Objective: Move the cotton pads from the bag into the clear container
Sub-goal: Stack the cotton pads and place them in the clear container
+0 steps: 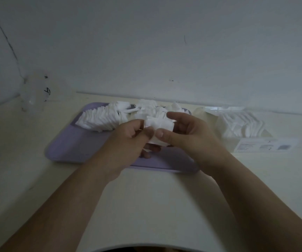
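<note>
Left hand [128, 138], right hand [190, 133], cotton pads [158, 124] pinched between both grips

Soft white cotton pads [99, 118] lie on a smooth matt lilac plastic tray [70, 144].

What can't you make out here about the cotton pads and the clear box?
Head view only:
- the label on the clear box: print too small and blurred.
- the stack of pads: lower part covered by the left hand and right hand.
- the clear thing by the wall: too blurred to name.
</note>
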A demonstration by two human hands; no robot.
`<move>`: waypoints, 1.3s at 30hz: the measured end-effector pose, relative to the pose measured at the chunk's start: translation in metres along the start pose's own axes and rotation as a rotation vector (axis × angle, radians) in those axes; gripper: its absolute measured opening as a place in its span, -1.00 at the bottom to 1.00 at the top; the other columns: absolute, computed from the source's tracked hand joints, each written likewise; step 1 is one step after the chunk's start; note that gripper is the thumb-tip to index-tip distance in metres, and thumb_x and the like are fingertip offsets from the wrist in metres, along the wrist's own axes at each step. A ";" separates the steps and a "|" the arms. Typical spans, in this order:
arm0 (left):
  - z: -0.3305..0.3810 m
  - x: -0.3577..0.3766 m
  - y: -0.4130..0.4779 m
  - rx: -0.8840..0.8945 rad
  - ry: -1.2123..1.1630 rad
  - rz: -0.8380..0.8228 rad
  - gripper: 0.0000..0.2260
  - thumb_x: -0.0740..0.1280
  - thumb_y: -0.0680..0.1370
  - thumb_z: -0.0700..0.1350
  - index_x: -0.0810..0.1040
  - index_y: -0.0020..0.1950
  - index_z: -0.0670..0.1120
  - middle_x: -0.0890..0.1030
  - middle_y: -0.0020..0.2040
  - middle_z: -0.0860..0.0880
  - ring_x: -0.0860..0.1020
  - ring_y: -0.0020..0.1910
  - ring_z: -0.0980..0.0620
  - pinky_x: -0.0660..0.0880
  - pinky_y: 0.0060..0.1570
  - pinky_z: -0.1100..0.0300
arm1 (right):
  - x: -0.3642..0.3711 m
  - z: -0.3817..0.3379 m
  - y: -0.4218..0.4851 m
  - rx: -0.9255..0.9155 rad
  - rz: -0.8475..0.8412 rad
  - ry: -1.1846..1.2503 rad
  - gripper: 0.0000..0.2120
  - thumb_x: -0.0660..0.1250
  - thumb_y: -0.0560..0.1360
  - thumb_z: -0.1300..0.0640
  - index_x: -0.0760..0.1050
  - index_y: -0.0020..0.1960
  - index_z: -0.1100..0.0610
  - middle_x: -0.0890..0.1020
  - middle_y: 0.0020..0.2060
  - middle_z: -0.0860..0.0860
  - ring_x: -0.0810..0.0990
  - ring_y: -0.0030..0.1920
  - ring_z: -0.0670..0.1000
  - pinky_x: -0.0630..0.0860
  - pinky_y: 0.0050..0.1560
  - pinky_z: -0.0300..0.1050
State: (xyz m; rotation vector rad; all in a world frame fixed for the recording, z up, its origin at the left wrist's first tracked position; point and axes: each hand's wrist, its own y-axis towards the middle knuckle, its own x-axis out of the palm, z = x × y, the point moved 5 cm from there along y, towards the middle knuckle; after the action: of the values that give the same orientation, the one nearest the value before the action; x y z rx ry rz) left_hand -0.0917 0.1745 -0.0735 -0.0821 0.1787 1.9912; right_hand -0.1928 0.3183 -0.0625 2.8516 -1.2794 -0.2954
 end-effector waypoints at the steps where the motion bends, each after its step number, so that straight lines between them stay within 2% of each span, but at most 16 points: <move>1: 0.000 0.000 0.000 0.009 0.002 -0.007 -0.81 0.24 0.72 -0.15 0.65 0.18 -0.06 0.75 -0.02 -0.07 0.74 -0.07 -0.09 0.61 -0.16 0.03 | 0.002 0.002 0.001 0.025 -0.038 0.106 -0.40 0.67 0.39 0.06 0.57 0.35 0.18 0.76 0.04 0.08 0.74 0.05 0.07 0.64 0.24 0.19; 3: 0.001 -0.002 0.001 0.043 -0.014 -0.017 -0.81 0.24 0.72 -0.15 0.64 0.20 -0.08 0.74 0.02 -0.12 0.73 -0.02 -0.11 0.59 -0.17 0.02 | 0.006 0.003 0.000 0.073 -0.125 0.238 -0.67 0.54 0.50 0.20 0.64 0.23 0.25 0.76 0.07 0.20 0.74 0.09 0.19 0.63 0.27 0.18; 6: 0.004 -0.003 0.000 0.090 -0.051 -0.043 -0.81 0.25 0.72 -0.16 0.63 0.23 -0.09 0.73 0.07 -0.15 0.70 -0.03 -0.08 0.59 -0.19 0.04 | 0.009 0.005 -0.001 0.159 -0.246 0.326 -0.54 0.52 0.42 0.08 0.64 0.25 0.29 0.73 0.15 0.22 0.72 0.18 0.20 0.61 0.32 0.09; 8: 0.003 -0.004 0.001 0.095 -0.052 -0.056 -0.82 0.27 0.71 -0.14 0.63 0.23 -0.08 0.72 0.07 -0.14 0.70 -0.03 -0.10 0.58 -0.18 0.02 | 0.011 0.004 -0.002 0.167 -0.274 0.360 -0.52 0.51 0.41 0.08 0.64 0.24 0.33 0.74 0.12 0.22 0.74 0.10 0.15 0.66 0.22 0.00; 11: 0.001 -0.002 0.001 0.057 -0.005 -0.069 -0.83 0.30 0.68 -0.03 0.65 0.19 -0.02 0.74 0.04 -0.12 0.72 0.01 -0.18 0.58 -0.13 -0.05 | 0.009 0.005 0.000 0.106 -0.197 0.431 -0.62 0.47 0.48 0.22 0.61 0.22 0.42 0.72 0.08 0.29 0.72 0.02 0.16 0.69 0.16 0.03; 14: -0.001 -0.013 0.004 0.006 0.042 0.089 -0.83 0.26 0.71 -0.02 0.63 0.11 -0.02 0.75 -0.10 -0.07 0.74 -0.12 -0.07 0.55 -0.27 0.07 | 0.004 0.008 0.005 0.114 -0.089 0.460 -0.47 0.52 0.41 0.23 0.50 0.23 0.55 0.69 0.04 0.31 0.67 0.04 0.22 0.69 0.10 0.07; 17: -0.006 -0.037 0.010 0.108 0.391 0.311 -0.93 0.37 0.63 -0.03 0.63 0.00 0.03 0.71 -0.18 0.03 0.67 -0.22 0.09 0.56 -0.22 0.19 | 0.001 0.013 0.007 0.151 -0.024 0.454 -0.33 0.57 0.32 0.19 0.43 0.23 0.60 0.63 -0.03 0.27 0.65 -0.02 0.18 0.73 -0.05 0.01; 20: -0.018 -0.035 0.013 0.095 0.708 0.183 -0.85 0.47 0.52 0.06 0.59 -0.09 0.03 0.58 -0.18 0.14 0.54 -0.25 0.24 0.45 -0.21 0.20 | 0.000 0.018 0.008 0.176 -0.014 0.441 -0.51 0.54 0.43 0.24 0.51 0.21 0.54 0.64 -0.05 0.27 0.66 -0.03 0.19 0.74 -0.05 0.01; 23: -0.023 -0.030 0.013 0.054 0.878 0.083 -0.80 0.46 0.47 0.18 0.54 -0.08 0.12 0.48 -0.08 0.12 0.53 -0.11 0.10 0.45 -0.12 0.13 | -0.001 0.019 0.009 0.161 0.029 0.387 -0.73 0.49 0.52 0.30 0.58 0.17 0.39 0.65 -0.08 0.24 0.66 -0.06 0.15 0.71 -0.06 0.00; 25: -0.023 -0.032 0.015 0.020 0.784 0.093 -0.77 0.50 0.44 0.15 0.53 -0.04 0.11 0.55 -0.06 0.10 0.58 -0.10 0.06 0.47 -0.15 0.13 | -0.003 0.020 0.010 0.149 0.052 0.360 -0.81 0.49 0.52 0.33 0.56 0.10 0.31 0.65 -0.11 0.21 0.66 -0.07 0.14 0.69 -0.03 0.02; 28: -0.026 -0.032 0.012 -0.079 0.504 0.109 -0.73 0.55 0.46 -0.07 0.51 0.03 0.12 0.66 -0.07 0.06 0.64 -0.17 0.04 0.58 -0.20 0.06 | -0.005 0.023 0.012 0.160 0.082 0.360 -0.81 0.50 0.51 0.35 0.54 0.05 0.25 0.65 -0.13 0.21 0.67 -0.06 0.19 0.66 0.12 0.19; 30: -0.025 -0.031 0.010 -0.090 0.400 0.092 -0.65 0.53 0.47 -0.16 0.52 0.14 0.15 0.67 0.05 0.09 0.67 -0.07 0.05 0.64 -0.04 -0.01 | -0.006 0.024 0.012 0.158 0.116 0.342 -0.79 0.52 0.50 0.34 0.55 0.08 0.27 0.67 -0.12 0.22 0.68 -0.06 0.20 0.63 0.19 0.29; 32: -0.021 -0.030 0.010 -0.088 0.280 0.092 -0.61 0.52 0.43 -0.15 0.56 0.19 0.16 0.67 0.10 0.14 0.67 0.01 0.10 0.65 0.03 0.04 | -0.008 0.024 0.013 0.145 0.158 0.309 -0.81 0.53 0.50 0.33 0.58 0.05 0.27 0.71 -0.12 0.20 0.71 -0.07 0.19 0.66 0.19 0.30; 35: -0.014 -0.030 0.010 -0.102 0.086 0.087 -0.80 0.48 0.34 -0.07 0.68 -0.05 0.07 0.72 -0.08 0.01 0.62 -0.12 0.06 0.55 -0.17 0.11 | -0.009 0.025 0.012 0.128 0.182 0.284 -0.86 0.54 0.50 0.32 0.60 -0.01 0.22 0.75 -0.14 0.16 0.74 -0.05 0.19 0.67 0.16 0.27; 37: -0.008 -0.026 0.009 -0.084 -0.039 0.046 -0.88 0.49 0.40 -0.14 0.70 -0.08 -0.03 0.72 -0.02 -0.18 0.59 -0.10 -0.01 0.52 -0.20 0.11 | -0.009 0.024 0.011 0.129 0.179 0.285 -0.85 0.54 0.50 0.31 0.60 0.01 0.23 0.76 -0.09 0.21 0.75 0.02 0.24 0.68 0.16 0.26; 39: -0.003 -0.021 0.007 -0.070 -0.167 0.002 -0.90 0.47 0.50 -0.26 0.72 -0.02 -0.11 0.72 0.04 -0.22 0.62 -0.05 -0.05 0.56 -0.20 0.10 | -0.007 0.023 0.011 0.134 0.164 0.298 -0.80 0.54 0.50 0.31 0.60 0.07 0.29 0.74 -0.01 0.29 0.75 0.04 0.26 0.69 0.15 0.23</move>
State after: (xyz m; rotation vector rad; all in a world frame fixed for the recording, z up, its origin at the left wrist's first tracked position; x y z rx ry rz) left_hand -0.0891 0.1526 -0.0735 0.0396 0.0018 1.9953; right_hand -0.2098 0.3180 -0.0830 2.7303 -1.5026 0.2160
